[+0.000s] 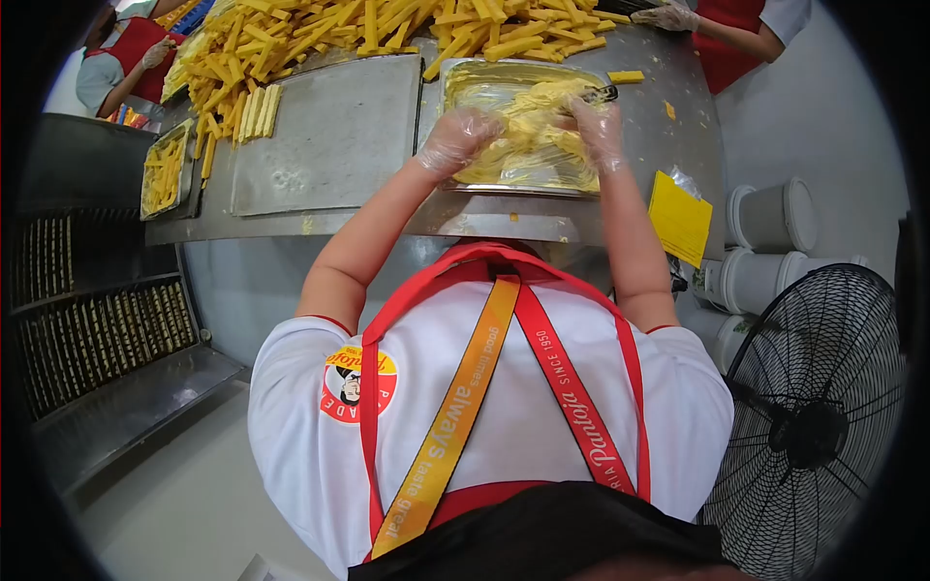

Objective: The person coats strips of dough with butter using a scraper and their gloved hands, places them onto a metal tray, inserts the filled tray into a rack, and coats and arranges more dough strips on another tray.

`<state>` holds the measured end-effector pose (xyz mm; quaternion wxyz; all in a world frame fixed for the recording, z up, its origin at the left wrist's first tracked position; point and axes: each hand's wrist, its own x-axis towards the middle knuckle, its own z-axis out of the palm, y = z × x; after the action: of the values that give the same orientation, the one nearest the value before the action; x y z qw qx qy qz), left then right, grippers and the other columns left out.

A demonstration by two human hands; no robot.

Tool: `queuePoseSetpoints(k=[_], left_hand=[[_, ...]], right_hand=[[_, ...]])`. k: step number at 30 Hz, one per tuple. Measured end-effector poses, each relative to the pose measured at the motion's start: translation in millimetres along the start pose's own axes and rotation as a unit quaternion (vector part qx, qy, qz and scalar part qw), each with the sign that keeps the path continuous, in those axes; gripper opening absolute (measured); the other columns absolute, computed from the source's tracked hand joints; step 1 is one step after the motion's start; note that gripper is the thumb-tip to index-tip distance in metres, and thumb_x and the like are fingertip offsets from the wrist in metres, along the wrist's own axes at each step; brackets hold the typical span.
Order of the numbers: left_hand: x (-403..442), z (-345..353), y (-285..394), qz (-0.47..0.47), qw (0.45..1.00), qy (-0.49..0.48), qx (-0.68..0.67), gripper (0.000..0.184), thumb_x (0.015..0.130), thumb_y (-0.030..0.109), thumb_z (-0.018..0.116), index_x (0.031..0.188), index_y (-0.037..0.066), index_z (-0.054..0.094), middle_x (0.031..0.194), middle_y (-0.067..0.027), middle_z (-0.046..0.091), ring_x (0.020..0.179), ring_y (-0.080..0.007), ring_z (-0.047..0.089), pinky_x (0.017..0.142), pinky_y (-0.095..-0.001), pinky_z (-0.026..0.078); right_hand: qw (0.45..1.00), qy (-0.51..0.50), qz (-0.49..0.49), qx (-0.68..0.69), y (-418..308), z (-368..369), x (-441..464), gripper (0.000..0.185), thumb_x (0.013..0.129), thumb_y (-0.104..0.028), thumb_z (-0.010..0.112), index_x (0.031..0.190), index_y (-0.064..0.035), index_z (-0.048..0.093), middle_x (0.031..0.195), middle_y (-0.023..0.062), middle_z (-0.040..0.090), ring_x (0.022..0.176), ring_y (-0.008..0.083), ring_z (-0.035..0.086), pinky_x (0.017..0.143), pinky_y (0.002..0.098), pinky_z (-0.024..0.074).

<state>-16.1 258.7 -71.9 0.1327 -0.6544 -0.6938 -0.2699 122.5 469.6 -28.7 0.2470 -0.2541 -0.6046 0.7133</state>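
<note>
From here I see the left hand point(465, 137) in clear plastic, its fingers curled at the yellow spread point(531, 153) in the shallow metal tray point(523, 191); whether it grips any, I cannot tell; the right hand point(598, 131), gloved likewise, is at the tray's other side, fingers bent beside a small dark object point(603, 94), its grip unclear to me; the tray sits near the front edge of the metal table point(668, 145), just beside a flat metal sheet point(329, 145), with yellow sticks point(397, 27) heaped behind.
</note>
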Motion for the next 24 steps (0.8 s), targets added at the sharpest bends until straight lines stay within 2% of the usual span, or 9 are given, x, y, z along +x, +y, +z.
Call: queuePoseSetpoints(k=[2,5,8,10,14,16,19,21,24], left_hand=[[-4,5,-7,0.018,1.000,0.007,-0.004,0.024,0.077,0.010,0.060,0.101,0.012,0.061,0.080,-0.0100,0.060,0.076,-0.0303,0.060,0.064,-0.0424,0.048],[-5,1,-7,0.006,0.999,0.021,-0.026,0.023,0.077,0.010,0.059,0.100,0.012,0.060,0.080,-0.0101,0.059,0.076,-0.0303,0.060,0.064,-0.0420,0.048],[-4,-6,-2,-0.019,0.999,0.011,-0.026,0.020,0.076,0.011,0.059,0.096,0.011,0.060,0.078,-0.0102,0.059,0.075,-0.0305,0.060,0.063,-0.0422,0.048],[-5,-10,-2,-0.045,0.999,-0.026,0.000,0.017,0.075,0.011,0.059,0.092,0.012,0.060,0.076,-0.0105,0.060,0.073,-0.0311,0.060,0.063,-0.0426,0.048],[-14,-38,2,-0.123,0.990,0.065,0.018,0.007,0.072,0.017,0.063,0.077,0.013,0.061,0.068,-0.0113,0.059,0.067,-0.0327,0.060,0.060,-0.0438,0.046],[-24,-72,-3,-0.289,0.946,0.144,0.030,0.011,0.073,0.022,0.065,0.077,0.012,0.062,0.070,-0.0119,0.061,0.067,-0.0330,0.060,0.059,-0.0441,0.047],[-79,-103,-61,-0.481,0.848,0.150,0.168,0.021,0.075,0.031,0.068,0.078,0.010,0.063,0.073,-0.0138,0.063,0.068,-0.0337,0.062,0.058,-0.0444,0.048],[-135,-115,-118,-0.503,0.816,0.193,0.210,0.023,0.074,0.031,0.068,0.079,0.009,0.064,0.074,-0.0160,0.063,0.068,-0.0345,0.062,0.060,-0.0454,0.049],[-190,-134,-178,-0.553,0.773,0.161,0.266,0.019,0.074,0.025,0.065,0.079,0.006,0.066,0.077,-0.0177,0.065,0.074,-0.0352,0.064,0.066,-0.0445,0.051]], right_hand=[[0.984,0.073,0.035,-0.158,2,-5,10,0.020,0.082,-0.004,0.065,0.100,0.0024,0.059,0.092,0.0100,0.063,0.075,0.0191,0.065,0.061,0.0324,0.0601],[0.988,0.056,-0.012,-0.142,2,-1,9,0.020,0.082,-0.003,0.064,0.100,0.0031,0.059,0.091,0.0100,0.063,0.074,0.0184,0.065,0.059,0.0307,0.0593],[0.993,-0.046,-0.088,0.066,-8,13,-4,0.022,0.082,-0.005,0.064,0.101,0.0035,0.059,0.089,0.0096,0.064,0.070,0.0178,0.065,0.057,0.0284,0.0581],[0.997,-0.028,-0.041,-0.061,-1,10,7,0.024,0.081,-0.007,0.064,0.102,0.0040,0.059,0.088,0.0098,0.064,0.068,0.0177,0.065,0.057,0.0285,0.0576],[0.944,0.045,0.003,-0.328,9,-5,20,0.028,0.077,-0.017,0.066,0.096,0.0029,0.062,0.078,0.0088,0.065,0.071,0.0157,0.064,0.060,0.0320,0.0526],[0.968,0.045,-0.006,-0.248,8,-3,11,0.029,0.077,-0.018,0.066,0.096,0.0028,0.063,0.078,0.0090,0.065,0.072,0.0173,0.064,0.062,0.0322,0.0518],[0.956,0.066,0.007,-0.287,33,-14,9,0.029,0.078,-0.016,0.067,0.099,0.0028,0.062,0.083,0.0092,0.066,0.072,0.0181,0.064,0.064,0.0322,0.0517],[0.976,0.080,0.006,-0.201,14,1,-11,0.030,0.078,-0.015,0.067,0.102,0.0032,0.061,0.087,0.0099,0.066,0.072,0.0178,0.063,0.064,0.0324,0.0520],[0.971,0.099,-0.007,-0.218,33,-10,-3,0.032,0.079,-0.012,0.068,0.106,0.0037,0.059,0.092,0.0108,0.065,0.072,0.0167,0.063,0.063,0.0323,0.0524]])
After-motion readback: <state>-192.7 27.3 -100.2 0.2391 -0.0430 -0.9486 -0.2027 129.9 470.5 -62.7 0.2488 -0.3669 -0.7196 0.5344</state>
